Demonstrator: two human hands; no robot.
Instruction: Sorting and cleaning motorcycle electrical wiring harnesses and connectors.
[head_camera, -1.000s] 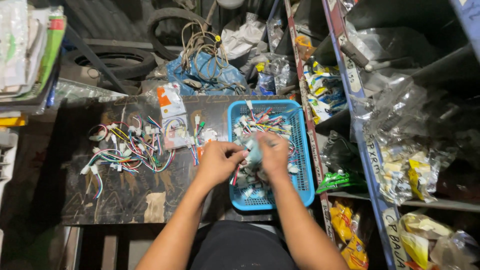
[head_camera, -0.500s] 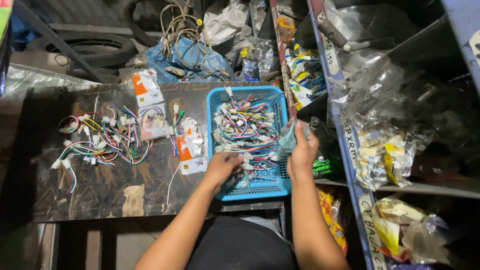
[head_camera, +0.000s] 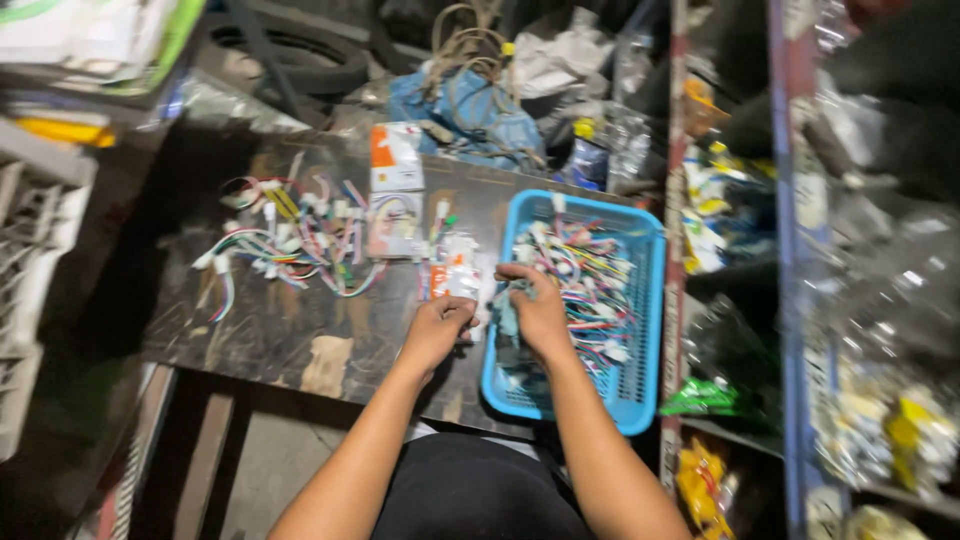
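Where right hand (head_camera: 540, 312) curls, wire bundle (head_camera: 507, 300) beneath.

Right hand (head_camera: 540, 315) back over blue basket (head_camera: 640, 400)

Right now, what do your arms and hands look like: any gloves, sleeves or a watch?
Both are bare: no gloves on the left hand or right hand, no sleeves on either forearm, and no watch, band or ring that the blurred picture shows.

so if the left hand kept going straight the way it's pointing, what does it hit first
Probably the small orange and white packet lying just beyond the left hand on the dark table. The picture is blurred, so depth is uncertain.
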